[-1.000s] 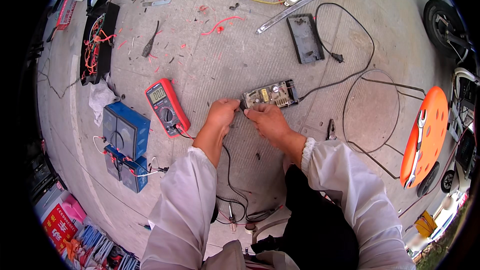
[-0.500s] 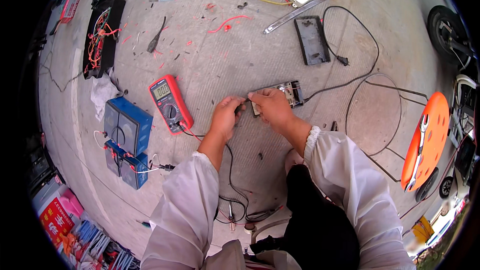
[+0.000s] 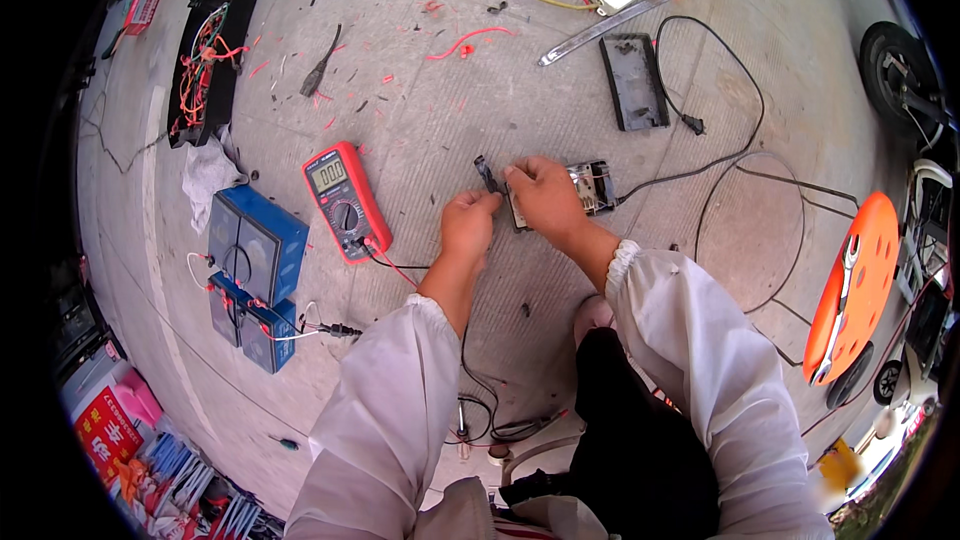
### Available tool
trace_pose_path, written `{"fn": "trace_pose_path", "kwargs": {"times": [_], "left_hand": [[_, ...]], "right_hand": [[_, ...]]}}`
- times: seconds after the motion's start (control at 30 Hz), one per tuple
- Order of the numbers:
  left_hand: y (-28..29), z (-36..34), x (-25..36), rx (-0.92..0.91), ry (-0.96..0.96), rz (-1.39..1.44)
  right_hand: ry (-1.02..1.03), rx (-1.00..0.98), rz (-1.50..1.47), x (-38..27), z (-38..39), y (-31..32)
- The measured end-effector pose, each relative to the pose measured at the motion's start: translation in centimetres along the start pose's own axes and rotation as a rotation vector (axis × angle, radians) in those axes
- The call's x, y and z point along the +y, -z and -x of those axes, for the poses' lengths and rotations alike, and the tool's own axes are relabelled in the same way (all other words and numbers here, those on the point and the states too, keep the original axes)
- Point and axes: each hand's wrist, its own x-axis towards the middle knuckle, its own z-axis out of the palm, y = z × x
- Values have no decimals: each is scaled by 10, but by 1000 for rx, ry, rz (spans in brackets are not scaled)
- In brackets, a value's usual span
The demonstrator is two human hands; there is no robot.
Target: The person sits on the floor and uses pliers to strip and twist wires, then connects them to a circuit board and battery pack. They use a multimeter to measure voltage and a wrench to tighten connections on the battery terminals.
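My left hand (image 3: 468, 223) pinches a small dark connector (image 3: 486, 174) just above the concrete floor (image 3: 450, 90), while my right hand (image 3: 545, 198) grips the open grey charger box (image 3: 590, 186), its circuit board showing, beside the red meter (image 3: 345, 201).

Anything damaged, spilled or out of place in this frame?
Yes. Red wire scraps litter the concrete floor. An open black case at upper left spills tangled red wires. The small device under the right hand lies opened, its black cover set apart.
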Motion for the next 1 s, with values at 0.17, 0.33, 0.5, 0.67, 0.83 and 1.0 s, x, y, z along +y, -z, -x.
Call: {"fn": "trace_pose_path", "kwargs": {"times": [0.17, 0.33, 0.5, 0.67, 0.83, 1.0], "left_hand": [[-2, 5, 8, 47, 50, -9], [-4, -1, 2, 118, -36, -37], [-10, -6, -1, 216, -88, -200], [-11, -14, -7, 310, -207, -433], [-15, -5, 8, 342, -250, -657], [-19, 12, 27, 231, -337, -837]], "right_hand": [[206, 82, 561, 10, 28, -4], [139, 106, 661, 3, 34, -12], [131, 45, 646, 18, 35, -14], [165, 13, 555, 33, 33, -16], [126, -18, 447, 29, 35, -12], [161, -32, 415, 30, 33, -8]]}}
